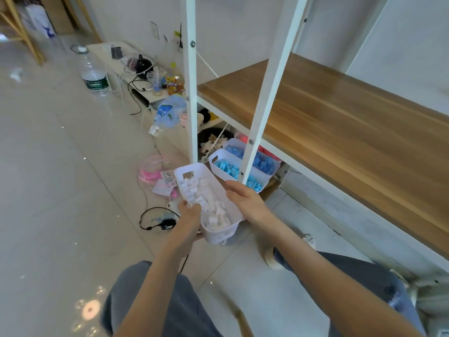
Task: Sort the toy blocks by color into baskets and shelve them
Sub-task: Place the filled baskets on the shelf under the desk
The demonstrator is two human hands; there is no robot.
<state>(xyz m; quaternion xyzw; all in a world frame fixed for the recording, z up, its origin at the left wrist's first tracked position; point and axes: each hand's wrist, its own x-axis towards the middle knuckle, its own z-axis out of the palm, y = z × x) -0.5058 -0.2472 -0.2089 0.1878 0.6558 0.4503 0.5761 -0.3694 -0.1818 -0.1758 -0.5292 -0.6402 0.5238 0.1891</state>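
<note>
- Gripping basket point(218, 235) at 9 o'clock with left hand point(190, 212), curled over rim.
- Clasping 3 o'clock side with right hand point(244, 199), likewise curled.
- Filled with white blocks point(209, 203); at 1 o'clock, 2 blue-block baskets point(220, 156).

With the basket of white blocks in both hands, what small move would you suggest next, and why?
Probably ease the white basket forward toward the basket of light-blue blocks under the wooden shelf: the left hand and right hand grip it, it holds only white blocks, and sorted baskets sit there.
</note>
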